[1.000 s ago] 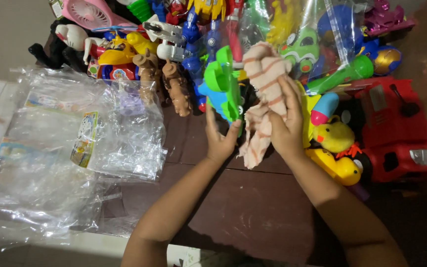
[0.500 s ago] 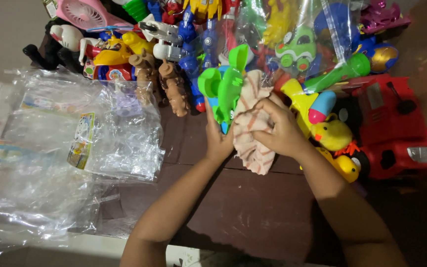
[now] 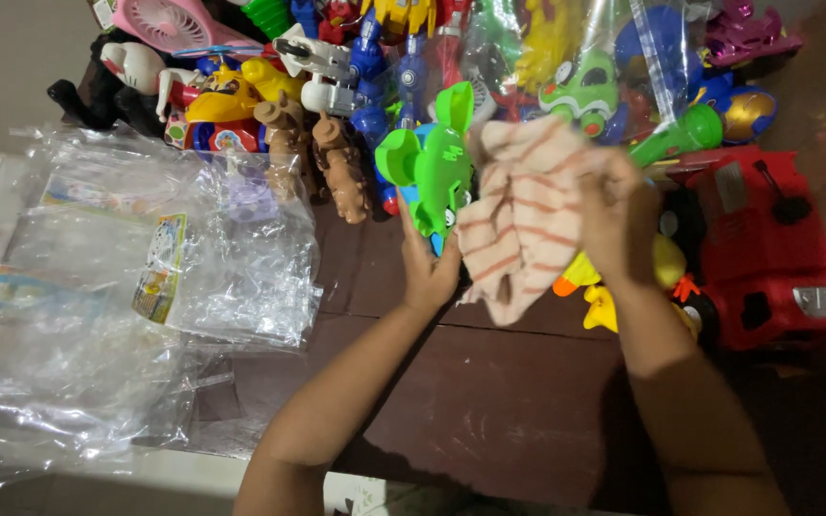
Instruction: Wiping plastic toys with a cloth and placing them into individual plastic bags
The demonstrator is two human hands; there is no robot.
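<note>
Green toy (image 3: 437,162) | left hand (image 3: 429,268) gripping it from below | right hand (image 3: 619,215) raised, clutching striped cloth (image 3: 518,215) against it

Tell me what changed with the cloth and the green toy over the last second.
The right hand lifted the striped cloth from a bunched wad half a second ago and spread it open beside the green toy. The left hand kept its hold on the toy throughout. The red truck, the plastic bags and the row of toys behind stayed put.

Clear plastic bags (image 3: 136,306) lie left, red toy truck (image 3: 767,248) right
</note>
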